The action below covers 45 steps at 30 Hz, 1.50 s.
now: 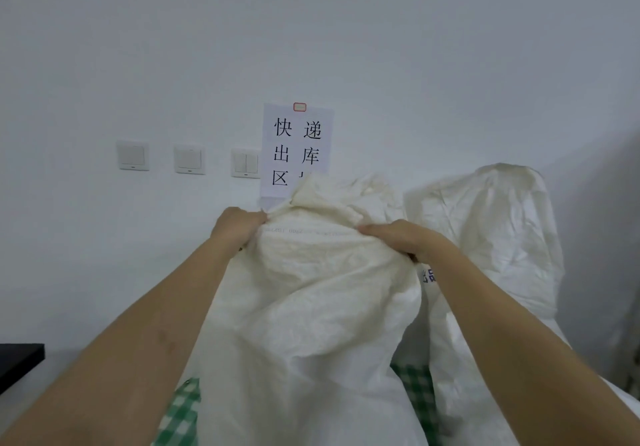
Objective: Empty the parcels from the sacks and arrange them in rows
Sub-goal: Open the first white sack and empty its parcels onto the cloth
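The left hand (pixel 239 225) and right hand (pixel 398 237) each grip bunched fabric at the top of the near white sack (pixel 311 289), held upright before the wall. A second sack (pixel 491 224) stands just beside it, right. Parcels are presumably inside, unseen.

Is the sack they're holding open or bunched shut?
Bunched shut: both hands grip the sack's gathered top.
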Motion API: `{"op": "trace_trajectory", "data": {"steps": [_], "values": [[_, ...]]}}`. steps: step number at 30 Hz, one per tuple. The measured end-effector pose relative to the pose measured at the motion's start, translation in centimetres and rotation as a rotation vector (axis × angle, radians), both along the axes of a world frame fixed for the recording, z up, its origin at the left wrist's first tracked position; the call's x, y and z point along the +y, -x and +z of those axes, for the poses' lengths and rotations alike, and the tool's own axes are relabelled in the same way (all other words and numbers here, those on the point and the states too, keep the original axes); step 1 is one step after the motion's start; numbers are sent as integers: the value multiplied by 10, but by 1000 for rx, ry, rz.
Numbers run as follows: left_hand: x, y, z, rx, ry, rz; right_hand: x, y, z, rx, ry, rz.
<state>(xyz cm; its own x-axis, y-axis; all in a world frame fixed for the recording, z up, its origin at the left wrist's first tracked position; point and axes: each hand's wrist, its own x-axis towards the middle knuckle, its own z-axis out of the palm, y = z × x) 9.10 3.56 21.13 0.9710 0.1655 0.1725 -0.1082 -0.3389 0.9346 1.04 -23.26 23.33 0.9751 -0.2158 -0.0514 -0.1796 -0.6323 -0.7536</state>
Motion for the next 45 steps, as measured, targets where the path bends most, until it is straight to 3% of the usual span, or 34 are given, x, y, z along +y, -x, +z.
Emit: {"op": "trace_trajectory", "data": {"steps": [3, 6, 8, 11, 14, 16, 19, 22, 23, 26, 28, 31, 35, 40, 42, 45], "values": [[2, 5, -6, 36, -28, 5, 10, 6, 0, -42, 362, -73], [3, 7, -13, 68, -30, 3, 25, 17, 0, -379, 808, -202], [6, 9, -17, 94, -11, -8, 36, 21, 3, -567, 900, -94], [12, 13, -20, 138, 0, -33, 54, 5, -2, -420, 929, 162], [17, 23, -27, 175, -29, -53, 63, -20, -35, -144, 843, 264], [21, 29, -35, 214, -93, -64, 66, -29, -59, -4, 663, 322], [29, 37, -45, 224, -103, -104, 72, -27, -74, 56, 521, 350], [32, 45, -51, 100, -33, -268, 72, -18, -72, 51, 490, 363], [32, 48, -52, 42, -82, -322, 70, -16, -70, 46, 484, 363], [29, 51, -63, -121, -546, -395, 61, -9, -76, -13, 482, 338], [26, 47, -70, -228, -673, -384, 53, -4, -83, -102, 449, 306], [19, 42, -80, -279, -672, -315, 37, 12, -91, -214, 395, 291], [5, 43, -81, -288, -707, -234, 19, 32, -102, -176, 401, 266], [-5, 39, -78, -243, -611, -215, 14, 40, -128, -211, -36, 66], [-9, 41, -78, -189, -462, -251, 19, 33, -148, -195, -114, 17], [-13, 42, -80, -144, -412, -296, 22, 21, -170, -219, -266, 43]]}}
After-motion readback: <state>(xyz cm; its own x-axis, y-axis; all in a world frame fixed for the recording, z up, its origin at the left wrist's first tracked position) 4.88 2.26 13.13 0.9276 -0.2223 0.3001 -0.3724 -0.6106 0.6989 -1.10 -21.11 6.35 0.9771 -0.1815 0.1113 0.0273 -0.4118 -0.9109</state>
